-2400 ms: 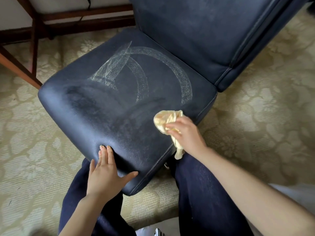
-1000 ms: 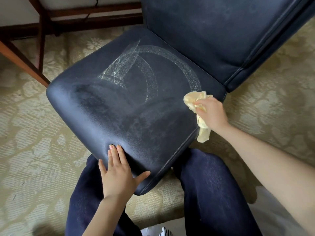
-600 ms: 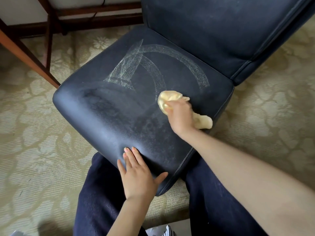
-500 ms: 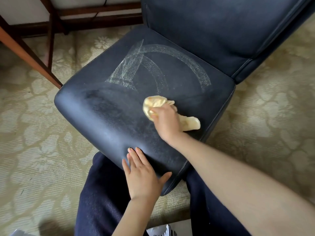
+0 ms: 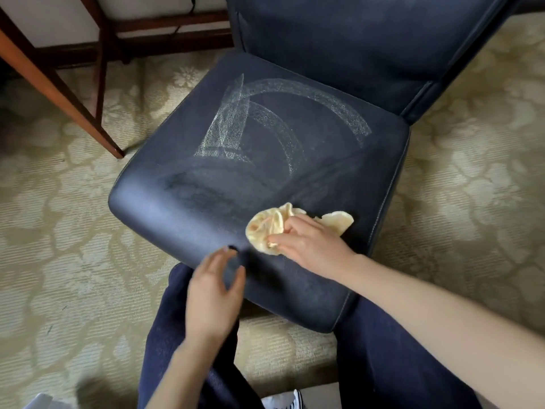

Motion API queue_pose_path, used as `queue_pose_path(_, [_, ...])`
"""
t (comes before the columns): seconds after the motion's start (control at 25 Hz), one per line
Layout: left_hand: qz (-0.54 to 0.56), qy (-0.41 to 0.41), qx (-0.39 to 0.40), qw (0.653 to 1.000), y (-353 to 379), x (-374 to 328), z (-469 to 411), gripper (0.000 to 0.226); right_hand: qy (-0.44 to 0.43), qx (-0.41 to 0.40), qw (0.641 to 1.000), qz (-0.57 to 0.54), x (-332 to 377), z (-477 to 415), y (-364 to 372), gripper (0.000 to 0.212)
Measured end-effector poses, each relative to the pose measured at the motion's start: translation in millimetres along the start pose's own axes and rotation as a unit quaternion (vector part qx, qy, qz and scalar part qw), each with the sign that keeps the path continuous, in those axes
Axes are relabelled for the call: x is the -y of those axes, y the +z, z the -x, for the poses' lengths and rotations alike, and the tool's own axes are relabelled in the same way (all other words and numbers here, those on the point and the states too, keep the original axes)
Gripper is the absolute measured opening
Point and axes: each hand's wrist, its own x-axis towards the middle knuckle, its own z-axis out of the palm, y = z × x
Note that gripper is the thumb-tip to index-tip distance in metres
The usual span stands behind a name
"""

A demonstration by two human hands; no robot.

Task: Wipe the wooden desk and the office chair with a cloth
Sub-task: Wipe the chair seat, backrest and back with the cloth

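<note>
Fingers of the right hand clutch the cloth near the chair front edge — left hand loosely open.

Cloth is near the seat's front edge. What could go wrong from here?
The pale streaks farther back on the seat could get missed: the right hand works the cloth only near the front. The left hand is blurred and may not be bracing the seat, so the chair might shift under pressure.
</note>
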Motion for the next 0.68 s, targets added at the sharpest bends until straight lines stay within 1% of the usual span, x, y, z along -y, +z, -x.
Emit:
queue_pose_path(0.04, [-0.025,-0.010,-0.009,1.000,-8,8,-14,0.040,0.019,0.000,1.000,0.010,-10,1,-4,0.018])
queue_pose_path(0.12, [-0.093,-0.028,-0.002,0.995,-20,21,-46,0.058,0.099,-0.003,0.995,0.019,-35,-1,-12,0.021])
queue_pose_path(0.24, [-0.194,-0.034,0.018,0.980,-27,32,-75,0.081,0.216,-0.046,0.975,0.031,-72,-11,-27,0.023])
queue_pose_path(0.32, [-0.239,-0.041,0.036,0.969,-24,33,-86,0.094,0.267,-0.067,0.959,0.065,-92,-18,-38,0.023])
queue_pose_path(0.4, [-0.265,-0.057,0.050,0.961,-19,31,-94,0.107,0.338,-0.092,0.933,0.086,-111,-29,-45,0.023])
queue_pose_path(0.52, [-0.271,-0.078,0.063,0.957,-11,27,-103,0.119,0.469,-0.148,0.869,0.057,-126,-52,-47,0.026])
queue_pose_path(0.56, [-0.285,-0.078,0.071,0.953,-8,27,-104,0.121,0.496,-0.157,0.853,0.037,-125,-59,-44,0.028])
queue_pose_path(0.6, [-0.303,-0.073,0.076,0.947,-6,27,-103,0.122,0.505,-0.159,0.848,0.021,-121,-63,-39,0.031])
queue_pose_path(0.64, [-0.319,-0.065,0.076,0.942,-5,27,-102,0.123,0.491,-0.156,0.857,0.018,-116,-65,-33,0.033])
queue_pose_path(0.68, [-0.328,-0.059,0.073,0.940,-5,28,-101,0.123,0.464,-0.151,0.873,0.016,-110,-65,-27,0.033])
